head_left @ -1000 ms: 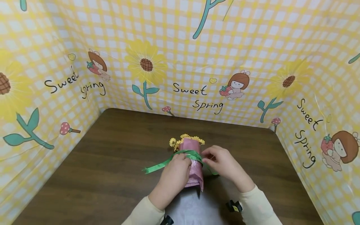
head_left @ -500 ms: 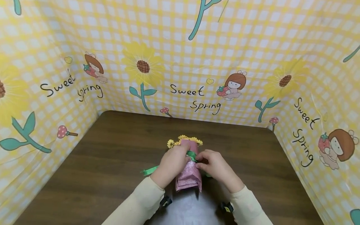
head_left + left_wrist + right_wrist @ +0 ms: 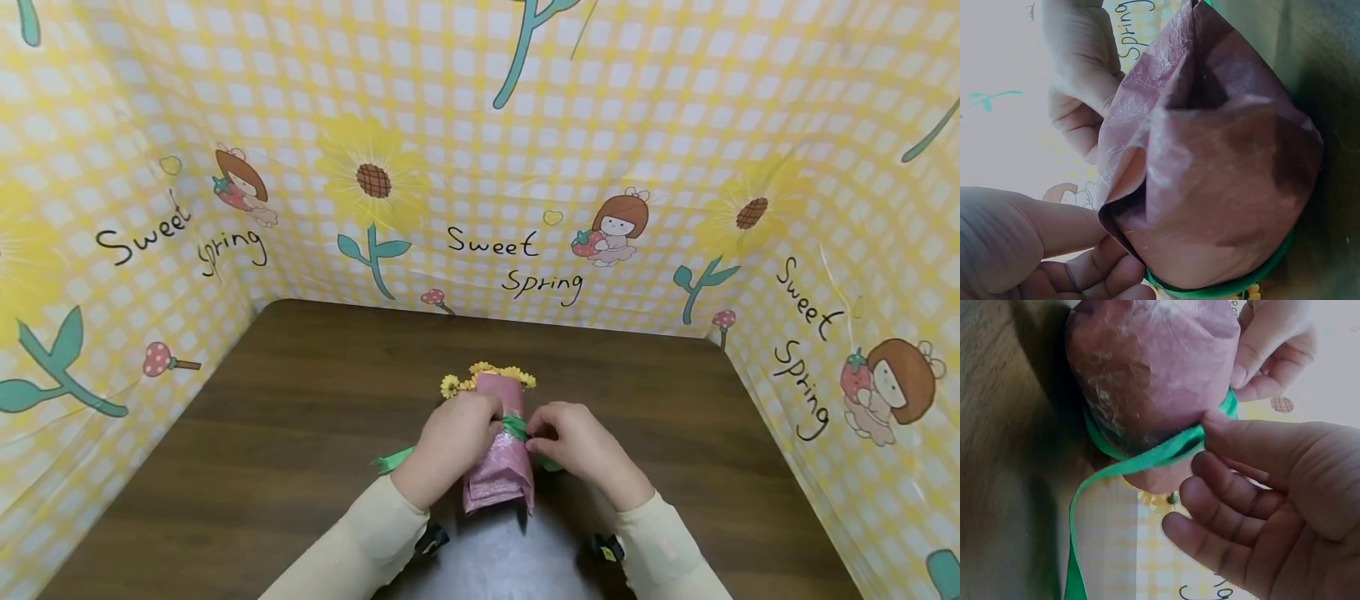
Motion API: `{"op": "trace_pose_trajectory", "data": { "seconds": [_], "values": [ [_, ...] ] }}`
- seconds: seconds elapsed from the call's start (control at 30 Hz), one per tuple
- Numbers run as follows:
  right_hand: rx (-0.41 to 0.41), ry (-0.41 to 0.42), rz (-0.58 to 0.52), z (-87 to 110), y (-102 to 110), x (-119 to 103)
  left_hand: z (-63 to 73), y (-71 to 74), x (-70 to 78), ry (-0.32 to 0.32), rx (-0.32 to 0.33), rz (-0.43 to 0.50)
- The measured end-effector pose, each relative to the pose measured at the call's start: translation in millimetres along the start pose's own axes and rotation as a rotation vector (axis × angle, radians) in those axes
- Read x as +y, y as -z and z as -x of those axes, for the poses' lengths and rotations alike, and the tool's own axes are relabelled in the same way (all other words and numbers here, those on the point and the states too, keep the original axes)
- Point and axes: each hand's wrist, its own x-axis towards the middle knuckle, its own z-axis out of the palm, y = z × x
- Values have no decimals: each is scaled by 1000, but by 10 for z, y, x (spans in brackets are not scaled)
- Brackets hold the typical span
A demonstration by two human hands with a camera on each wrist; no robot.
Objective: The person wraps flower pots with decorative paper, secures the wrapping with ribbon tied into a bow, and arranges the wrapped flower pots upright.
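Observation:
A bouquet in a pink paper wrapper (image 3: pixel 498 479) lies on the table, its small yellow flowers (image 3: pixel 495 369) pointing away from me. Around its middle runs a green ribbon (image 3: pixel 514 427), with loose tails out to both sides. My left hand (image 3: pixel 456 437) is at the wrapper's left side, thumb and curled fingers pinching at the ribbon there; its fingertips are partly hidden. On the opposite side my right hand (image 3: pixel 581 446) pinches the ribbon between thumb and forefinger. In the right wrist view the ribbon (image 3: pixel 1147 459) crosses the wrapper (image 3: pixel 1154 375) and one tail hangs down.
A dark brown wooden table (image 3: pixel 315 375) lies under the bouquet. Yellow checked cloth (image 3: pixel 480 150) with printed flowers and lettering walls it in at the back and both sides. Black straps (image 3: pixel 607 547) sit at the wrists.
The left hand first moved up over the ribbon, then drew slightly back toward me. The right hand came in against the wrapper's right side. The ribbon now sits bunched narrower across the front.

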Motion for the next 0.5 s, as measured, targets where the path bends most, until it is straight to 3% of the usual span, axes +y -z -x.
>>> {"op": "trace_pose_trajectory", "data": {
  "seconds": [0.4, 0.5],
  "values": [
    [-22, -22, 26, 28, 49, -5, 22, -1, -16, -77, 41, -54],
    [-76, -23, 18, 40, 27, -2, 38, -16, -25, -94, 53, -86]
  ]
}}
